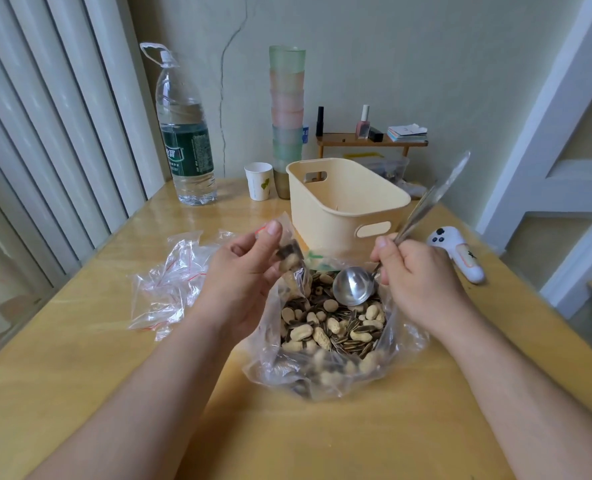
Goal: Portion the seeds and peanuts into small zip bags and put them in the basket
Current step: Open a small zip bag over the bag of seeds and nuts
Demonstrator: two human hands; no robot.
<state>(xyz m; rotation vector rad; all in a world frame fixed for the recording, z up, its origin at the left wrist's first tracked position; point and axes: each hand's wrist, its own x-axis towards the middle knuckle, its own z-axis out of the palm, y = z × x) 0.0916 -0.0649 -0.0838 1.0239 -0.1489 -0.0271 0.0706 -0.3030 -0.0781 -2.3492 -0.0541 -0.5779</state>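
Well, water bottle (pixel 186 133) label (pixel 187 151) (green) stays unreadable.

1. A glossy yellow wooden table (pixel 79 393) fills the lower frame.
2. Centre: a large clear bag of seeds and peanuts (pixel 332 337).
3. Left of centre: empty small zip bags (pixel 169 282).
4. Further back: cream basket (pixel 346 206), paper cup (pixel 259 181), water bottle (pixel 185 133), stacked cups (pixel 286 116).
5. Right: a white controller (pixel 459 252).

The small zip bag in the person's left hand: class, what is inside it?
Inside the small zip bag, peanuts in shells and striped seeds show through the plastic. The left hand covers its lower part, so how full it is cannot be seen.
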